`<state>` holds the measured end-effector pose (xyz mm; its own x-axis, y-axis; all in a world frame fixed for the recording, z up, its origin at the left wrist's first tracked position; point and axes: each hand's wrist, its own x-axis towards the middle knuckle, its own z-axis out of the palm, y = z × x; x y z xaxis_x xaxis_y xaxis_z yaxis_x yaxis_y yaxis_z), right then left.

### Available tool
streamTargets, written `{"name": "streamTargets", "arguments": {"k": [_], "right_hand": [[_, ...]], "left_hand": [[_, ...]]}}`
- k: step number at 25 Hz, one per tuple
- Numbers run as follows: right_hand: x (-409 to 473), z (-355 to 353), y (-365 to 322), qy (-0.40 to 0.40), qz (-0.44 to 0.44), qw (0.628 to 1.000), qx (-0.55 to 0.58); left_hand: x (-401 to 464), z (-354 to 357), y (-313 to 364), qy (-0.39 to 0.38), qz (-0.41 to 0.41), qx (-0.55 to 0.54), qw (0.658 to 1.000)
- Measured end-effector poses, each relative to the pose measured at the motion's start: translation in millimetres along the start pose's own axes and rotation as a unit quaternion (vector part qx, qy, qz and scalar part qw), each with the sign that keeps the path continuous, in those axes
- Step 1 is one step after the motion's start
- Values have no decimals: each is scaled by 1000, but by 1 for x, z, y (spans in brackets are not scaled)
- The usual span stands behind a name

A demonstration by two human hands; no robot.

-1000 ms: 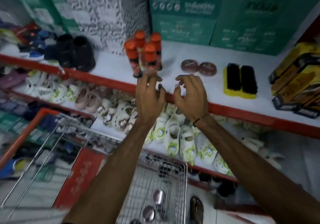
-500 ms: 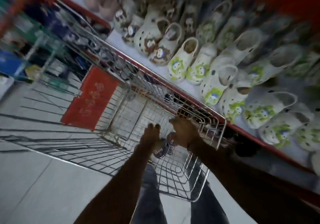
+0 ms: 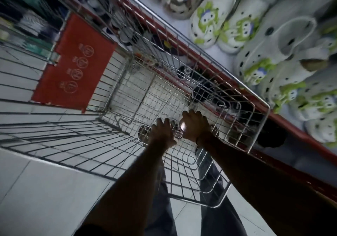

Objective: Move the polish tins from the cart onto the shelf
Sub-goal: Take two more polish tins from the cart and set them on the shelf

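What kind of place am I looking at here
Most likely a shoe shop or the footwear aisle of a store. A wire shopping cart stands on a tiled floor beside a red-edged shelf lined with children's clogs bearing green cartoon faces.

— What's the cart (image 3: pixel 182 40) made of?
— Bare metal wire, shiny, with a matt red plastic flap (image 3: pixel 73 62).
— And the clogs (image 3: pixel 206 22)?
— Smooth, soft-looking moulded plastic. The tin (image 3: pixel 182 126) glints, glossy; the floor tiles (image 3: pixel 45 190) look smooth and faintly sheened.
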<state>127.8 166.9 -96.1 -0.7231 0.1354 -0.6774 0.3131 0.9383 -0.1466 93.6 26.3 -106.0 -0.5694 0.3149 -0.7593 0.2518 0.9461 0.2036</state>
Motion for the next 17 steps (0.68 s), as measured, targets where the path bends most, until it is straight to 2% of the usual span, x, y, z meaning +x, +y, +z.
{"name": "streamTargets", "arguments": {"k": [2, 5, 7, 10, 13, 17], "right_hand": [[-10, -35, -11, 24, -15, 999, 27], [-41, -121, -39, 106, -56, 989, 81], [-62, -179, -56, 189, -102, 967, 135], [-104, -266, -69, 326, -135, 921, 168], [-148, -334, -60, 429, -130, 874, 186], [-202, -401, -24, 544, -88, 817, 166]], "left_hand": [[-17, -42, -6, 46, -2, -44, 998], [-64, -128, -23, 175, 17, -107, 979], [-91, -181, -30, 271, 50, -149, 950], [-135, -265, -27, 411, 108, -186, 886], [-169, -332, 5, 481, 188, -208, 831], [-199, -387, 84, 516, 291, -182, 784]]}}
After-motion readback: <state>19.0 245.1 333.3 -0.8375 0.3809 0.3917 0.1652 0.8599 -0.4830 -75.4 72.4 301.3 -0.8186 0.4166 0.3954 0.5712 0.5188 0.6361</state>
